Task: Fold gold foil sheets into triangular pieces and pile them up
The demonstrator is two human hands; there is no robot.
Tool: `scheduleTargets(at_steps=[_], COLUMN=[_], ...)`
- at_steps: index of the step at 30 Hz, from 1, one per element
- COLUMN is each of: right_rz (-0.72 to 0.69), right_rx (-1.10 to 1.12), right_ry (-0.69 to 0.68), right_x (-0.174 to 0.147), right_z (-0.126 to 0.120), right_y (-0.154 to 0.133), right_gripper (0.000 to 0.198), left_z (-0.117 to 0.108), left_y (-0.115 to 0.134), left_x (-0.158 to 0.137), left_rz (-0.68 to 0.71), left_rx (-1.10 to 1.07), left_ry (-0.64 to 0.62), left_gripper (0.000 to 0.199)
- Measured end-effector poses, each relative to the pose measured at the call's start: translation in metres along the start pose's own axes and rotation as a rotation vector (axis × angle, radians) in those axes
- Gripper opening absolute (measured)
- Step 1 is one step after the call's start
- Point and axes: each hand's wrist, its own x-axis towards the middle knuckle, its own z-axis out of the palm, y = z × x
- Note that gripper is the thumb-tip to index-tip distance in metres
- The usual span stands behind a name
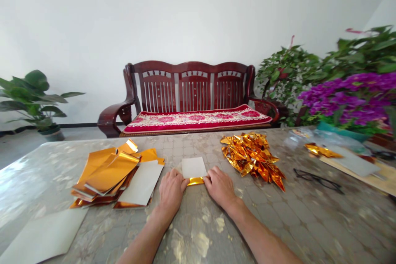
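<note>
Potted plant: far left, beyond the bench.
Pale sheet: flat on the bench, left front.
Gold foil paper stack: loosely piled, edges uneven; white-faced paper at its right side.
Left hand: fingers and thumb gripping the left end of the folded strip.
Foil-backed sheet: on the bench between both hands, white face up, near edge folded over as a gold strip.
Wooden settee: behind the bench, red patterned cover on the seat.
Right hand: pinching the strip's right end.
Folded foil pieces: heaped beyond the right hand, apart from it.
Eyeglasses: right of the heap.
Purple flowers: far right.
</note>
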Motion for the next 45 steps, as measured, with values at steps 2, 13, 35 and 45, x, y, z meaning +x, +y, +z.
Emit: scheduleTargets(at_steps=[2,13,35,45], right_rz=[0.002,0.027,0.058,0.057], right_rx=[-0.019,-0.078,-0.051,-0.048], right_ry=[-0.004,0.031,0.011,0.086], right_x=[0.0,0.0,0.006,0.004], right_z=[0.0,0.001,0.002,0.001], right_y=[-0.001,-0.003,0.001,-0.004], right_gripper=[0.019,0.016,0.022,0.023], left_z=[0.0,0.0,0.0,0.01], left_y=[0.001,0.004,0.03,0.043], left_x=[0.0,-0.001,-0.021,-0.033], left_rz=[0.0,0.0,0.347,0.298], left_rx=[0.013,0.083,0.108,0.169], left_ry=[0.006,0.048,-0.006,0.025], left_gripper=[0.037,0.029,0.028,0.053])
